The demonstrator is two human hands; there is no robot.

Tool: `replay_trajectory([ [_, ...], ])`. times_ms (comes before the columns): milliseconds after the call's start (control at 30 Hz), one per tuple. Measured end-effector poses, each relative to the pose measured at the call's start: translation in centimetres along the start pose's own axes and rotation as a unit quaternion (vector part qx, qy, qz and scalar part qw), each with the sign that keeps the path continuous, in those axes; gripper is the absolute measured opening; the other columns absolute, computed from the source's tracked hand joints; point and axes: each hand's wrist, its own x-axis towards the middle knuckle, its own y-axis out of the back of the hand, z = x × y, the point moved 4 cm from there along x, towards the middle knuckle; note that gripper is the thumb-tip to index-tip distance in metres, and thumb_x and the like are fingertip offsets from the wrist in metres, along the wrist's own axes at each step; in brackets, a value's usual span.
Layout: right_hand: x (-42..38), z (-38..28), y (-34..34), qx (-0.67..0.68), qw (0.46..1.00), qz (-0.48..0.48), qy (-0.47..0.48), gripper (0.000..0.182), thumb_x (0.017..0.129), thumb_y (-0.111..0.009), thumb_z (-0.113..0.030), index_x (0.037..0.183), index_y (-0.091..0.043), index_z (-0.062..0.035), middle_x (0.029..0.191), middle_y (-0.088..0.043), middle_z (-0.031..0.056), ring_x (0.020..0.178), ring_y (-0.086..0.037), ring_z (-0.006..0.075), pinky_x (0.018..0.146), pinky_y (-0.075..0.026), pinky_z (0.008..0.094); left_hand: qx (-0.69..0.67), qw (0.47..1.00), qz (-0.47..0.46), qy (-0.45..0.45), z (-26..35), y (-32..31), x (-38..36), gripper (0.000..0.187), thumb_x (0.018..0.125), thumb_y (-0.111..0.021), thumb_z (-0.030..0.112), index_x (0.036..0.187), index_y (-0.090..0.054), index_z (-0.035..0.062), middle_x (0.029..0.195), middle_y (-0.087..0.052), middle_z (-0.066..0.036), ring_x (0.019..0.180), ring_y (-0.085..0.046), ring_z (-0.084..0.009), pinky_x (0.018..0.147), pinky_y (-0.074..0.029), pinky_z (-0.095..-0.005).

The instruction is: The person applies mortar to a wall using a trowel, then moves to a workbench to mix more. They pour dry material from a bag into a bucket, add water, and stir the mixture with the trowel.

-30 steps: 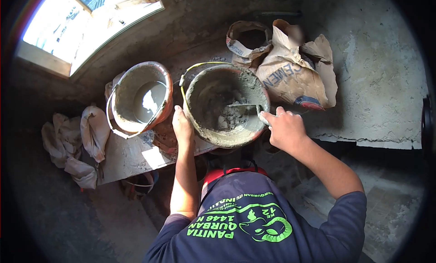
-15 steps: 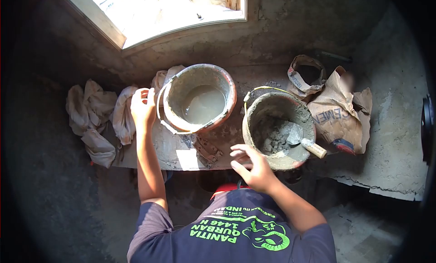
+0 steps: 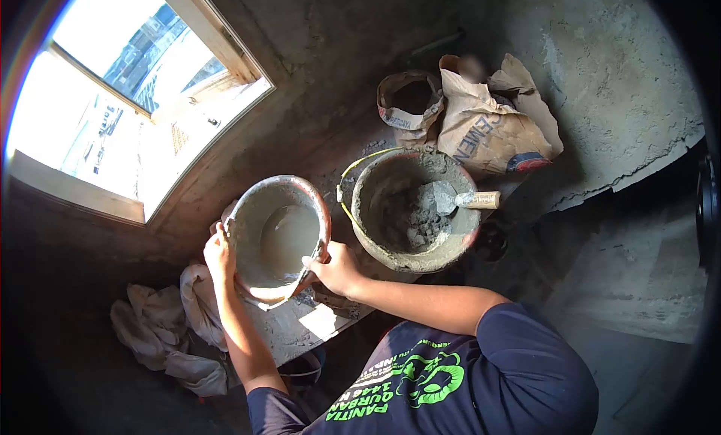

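Observation:
A bucket of greyish water (image 3: 246,228) is gripped from both sides at its rim. My left hand (image 3: 218,256) closes round the left edge. On the right edge, my right hand (image 3: 338,270) clasps the rim with the thumb over the inside; the fingers underneath are partly hidden. To the right stands a second bucket (image 3: 375,243), crusted with wet mortar and with a yellow handle hanging to its left side. A trowel (image 3: 479,201) rests in it, its blade on the grey mix and its wooden handle sticking out over the rim.
A torn paper cement bag (image 3: 484,131) and a cut-down paper bag (image 3: 409,121) lie behind the mortar bucket. Crumpled pale sacks (image 3: 161,319) are at the left. The buckets stand on a ledge (image 3: 289,343) by a bright window (image 3: 135,82).
Both hands have come from the air onto the water bucket's rim and grip it. The bucket's handle has dropped toward the near side. My view has turned, shifting the scene.

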Motion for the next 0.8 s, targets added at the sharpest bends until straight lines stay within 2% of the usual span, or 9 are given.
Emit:
replay_trajectory([
  [100, -2.8, -0.7, -0.1, 0.167, 0.98, -0.076, -0.075, 0.024, 0.097, -0.067, -0.019, 0.094, -0.067, 0.0041, 0.087, -0.072, 0.0099, 0.078, -0.071, 0.016, 0.071, -0.06, 0.0305, -0.139, 0.989, -0.046, 0.009, 5.2, 3.6, -0.7, 0.057, 0.105, -0.051, 0.049, 0.078, -0.069, 0.0014, 0.06, -0.049, 0.005, 0.058, -0.038, -0.0051, 0.053, -0.031, -0.0277],
  [233, -6.2, -2.0, 1.9, 0.271, 0.946, -0.127, -0.126, 0.026, 0.1, -0.065, -0.023, 0.095, -0.065, 0.0028, 0.092, -0.071, 0.0102, 0.088, -0.07, 0.0167, 0.074, -0.061, 0.0326, 0.007, 0.992, -0.04, -0.118, 12.0, 7.6, -1.3, 0.061, 0.104, -0.055, 0.046, 0.065, -0.052, -0.0013, 0.056, -0.043, -0.006, 0.055, -0.039, -0.0139, 0.052, -0.035, -0.035],
  [300, -7.4, -1.8, 2.8, 0.24, 0.957, -0.129, -0.096, 0.029, 0.101, -0.062, -0.024, 0.094, -0.064, 0.0037, 0.096, -0.07, 0.0123, 0.096, -0.069, 0.0182, 0.075, -0.062, 0.0321, 0.082, 0.988, -0.056, -0.118, 14.8, 8.8, -1.5, 0.059, 0.103, -0.055, 0.046, 0.067, -0.054, -0.0021, 0.057, -0.046, -0.012, 0.053, -0.041, -0.0183, 0.054, -0.038, -0.0383],
  [367, -8.8, -4.4, 4.5, 0.326, 0.908, -0.177, -0.194, 0.03, 0.104, -0.057, -0.023, 0.109, -0.057, 0.0064, 0.111, -0.065, 0.0143, 0.102, -0.068, 0.0221, 0.084, -0.063, 0.0368, 0.133, 0.983, -0.063, -0.108, 17.4, 9.2, -2.7, 0.058, 0.103, -0.055, 0.044, 0.069, -0.054, -0.0024, 0.058, -0.049, -0.015, 0.052, -0.044, -0.0225, 0.055, -0.04, -0.04],
  [433, -9.4, -4.8, 5.6, 0.345, 0.891, -0.197, -0.218, 0.032, 0.106, -0.053, -0.023, 0.118, -0.053, 0.007, 0.118, -0.063, 0.0164, 0.11, -0.066, 0.0247, 0.089, -0.062, 0.0399, 0.137, 0.978, -0.061, -0.144, 19.6, 9.2, -3.2, 0.052, 0.103, -0.053, 0.04, 0.074, -0.058, -0.0021, 0.065, -0.056, -0.022, 0.059, -0.055, -0.0372, 0.061, -0.044, -0.0456],
  [533, -10.3, -4.6, 6.6, 0.364, 0.874, -0.214, -0.24, 0.034, 0.107, -0.051, -0.025, 0.12, -0.051, 0.0067, 0.12, -0.062, 0.0179, 0.111, -0.066, 0.0263, 0.093, -0.06, 0.0418, 0.199, 0.968, -0.068, -0.138, 21.9, 9.2, -3.9, 0.047, 0.104, -0.051, 0.037, 0.079, -0.061, -0.0014, 0.072, -0.061, -0.024, 0.071, -0.06, -0.0458, 0.065, -0.045, -0.0493],
  [600, -10.8, -4.9, 7.3, 0.367, 0.869, -0.223, -0.243, 0.035, 0.108, -0.049, -0.026, 0.122, -0.05, 0.0064, 0.122, -0.062, 0.0188, 0.111, -0.066, 0.0276, 0.096, -0.059, 0.0434, 0.194, 0.963, -0.059, -0.177, 23.9, 9.2, -4.7, 0.048, 0.104, -0.051, 0.037, 0.078, -0.062, -0.0019, 0.072, -0.061, -0.024, 0.073, -0.061, -0.0464, 0.066, -0.046, -0.0507],
  [700, -11.3, -5.2, 8.5, 0.411, 0.851, -0.211, -0.25, 0.035, 0.106, -0.052, -0.025, 0.115, -0.05, 0.0083, 0.115, -0.061, 0.0172, 0.1, -0.068, 0.0249, 0.085, -0.063, 0.0377, 0.214, 0.958, -0.081, -0.174, 26.3, 8.8, -5.1, 0.048, 0.103, -0.052, 0.037, 0.078, -0.063, -0.002, 0.074, -0.062, -0.025, 0.074, -0.06, -0.0469, 0.068, -0.046, -0.0504],
  [800, -11.4, -5.1, 9.5, 0.412, 0.842, -0.235, -0.259, 0.035, 0.108, -0.047, -0.027, 0.122, -0.051, 0.0057, 0.122, -0.062, 0.0188, 0.112, -0.066, 0.0278, 0.096, -0.059, 0.0434, 0.234, 0.951, -0.081, -0.187, 28.0, 8.3, -5.2, 0.048, 0.103, -0.053, 0.037, 0.076, -0.063, -0.0021, 0.075, -0.062, -0.026, 0.076, -0.06, -0.0476, 0.068, -0.046, -0.0509],
])
